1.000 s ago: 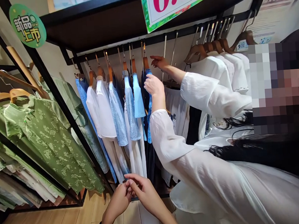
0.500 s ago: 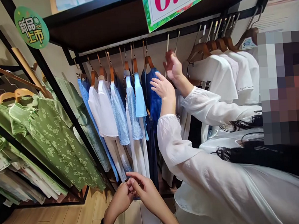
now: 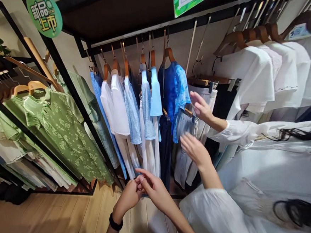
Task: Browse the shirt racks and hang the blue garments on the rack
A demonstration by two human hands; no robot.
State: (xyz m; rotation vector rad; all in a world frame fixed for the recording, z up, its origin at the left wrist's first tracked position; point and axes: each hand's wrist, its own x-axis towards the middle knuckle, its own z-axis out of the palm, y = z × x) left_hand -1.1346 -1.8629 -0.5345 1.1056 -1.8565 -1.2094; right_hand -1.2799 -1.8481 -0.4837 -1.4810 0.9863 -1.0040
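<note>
My left hand, with a black band on its wrist, is closed with its fingers curled in. My right hand rests against it, thumb and fingers laid over the left fingertips. No object shows in either hand. Both are low in the middle of the view, apart from the clothes. Beyond them hang white tops, light blue tops and a blue tie-dye top over dark trousers. A co-worker's hands are in front of grey trousers, right of the tie-dye top.
The co-worker in a white blouse fills the lower right. White tops hang at the right, below a black shelf. A green patterned dress hangs on the left rack. Wooden floor lies below.
The co-worker's hands have come down from the upper rail to the trousers. More of the blue tie-dye top shows. The view has shifted slightly; my hands stay together.
</note>
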